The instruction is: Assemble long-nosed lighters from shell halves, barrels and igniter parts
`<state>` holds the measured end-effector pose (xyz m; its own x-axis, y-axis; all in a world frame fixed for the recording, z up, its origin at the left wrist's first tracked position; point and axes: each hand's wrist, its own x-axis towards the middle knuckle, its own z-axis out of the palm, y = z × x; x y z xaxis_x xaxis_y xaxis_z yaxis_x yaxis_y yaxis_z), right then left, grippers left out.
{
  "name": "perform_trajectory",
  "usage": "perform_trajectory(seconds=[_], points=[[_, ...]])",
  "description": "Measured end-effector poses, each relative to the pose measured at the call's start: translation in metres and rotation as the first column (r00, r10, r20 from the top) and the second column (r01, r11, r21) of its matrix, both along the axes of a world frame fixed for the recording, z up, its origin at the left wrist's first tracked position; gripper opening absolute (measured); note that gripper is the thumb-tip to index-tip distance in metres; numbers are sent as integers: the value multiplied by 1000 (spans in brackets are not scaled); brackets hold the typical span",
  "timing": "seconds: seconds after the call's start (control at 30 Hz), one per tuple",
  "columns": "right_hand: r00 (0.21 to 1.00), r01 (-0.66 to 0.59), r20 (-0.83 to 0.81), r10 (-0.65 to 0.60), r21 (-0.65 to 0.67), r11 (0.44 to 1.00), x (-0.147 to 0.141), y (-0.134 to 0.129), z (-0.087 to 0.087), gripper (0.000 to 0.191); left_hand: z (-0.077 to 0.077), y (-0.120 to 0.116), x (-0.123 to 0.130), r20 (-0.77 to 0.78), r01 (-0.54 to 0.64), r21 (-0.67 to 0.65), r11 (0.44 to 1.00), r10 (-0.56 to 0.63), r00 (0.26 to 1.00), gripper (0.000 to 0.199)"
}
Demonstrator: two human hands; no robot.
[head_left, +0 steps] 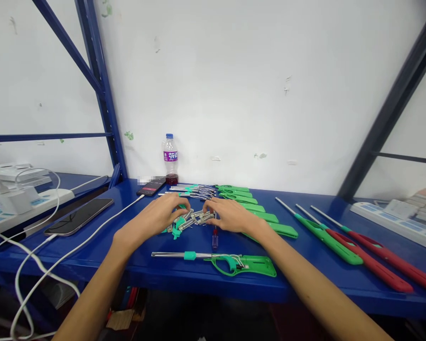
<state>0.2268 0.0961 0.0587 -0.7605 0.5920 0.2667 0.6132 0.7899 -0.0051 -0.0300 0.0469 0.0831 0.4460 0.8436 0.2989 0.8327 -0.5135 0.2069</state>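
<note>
Both hands are over a small pile of loose parts (195,218), pale and metallic, on the blue table. My left hand (165,211) is curled at the pile's left side, fingertips and thumb close together by teal plastic pieces (178,227). At the right side, my right hand (232,214) bends its fingers down onto the parts. What either hand pinches is too small to make out. Just below my right hand lies a screwdriver (215,239) with a translucent handle. Nearest me is an opened long-necked lighter (259,266), its green half-shell holding a metal tube, teal trigger and wires.
Behind the hands lie several green lighter shells (282,230) and metal tubes (195,188). Assembled green (335,244) and red lighters (394,258) are at right, beside a power strip (394,220). Left are a phone (80,216), white cables (102,225), another phone (152,186) and a bottle (171,163).
</note>
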Motion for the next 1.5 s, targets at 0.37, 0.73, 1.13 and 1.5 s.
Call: perform_trajectory(seconds=[0.37, 0.73, 1.13, 1.5], points=[[1000, -14, 7, 14, -4, 1000, 1, 6, -5, 14, -6, -16, 17, -9, 68, -98, 993, -70, 998, 27], [994, -35, -107, 28, -68, 997, 8, 2, 10, 22, -11, -5, 24, -38, 30, -70, 997, -33, 999, 33], [977, -200, -118, 176, -230, 953, -4, -6, 4, 19, -25, 15, 27, -117, 30, -43, 999, -35, 993, 26], [961, -107, -269, 64, -147, 983, 24, 10, 24, 13, -31, 19, 32, -114, 21, -66, 998, -28, 993, 18]])
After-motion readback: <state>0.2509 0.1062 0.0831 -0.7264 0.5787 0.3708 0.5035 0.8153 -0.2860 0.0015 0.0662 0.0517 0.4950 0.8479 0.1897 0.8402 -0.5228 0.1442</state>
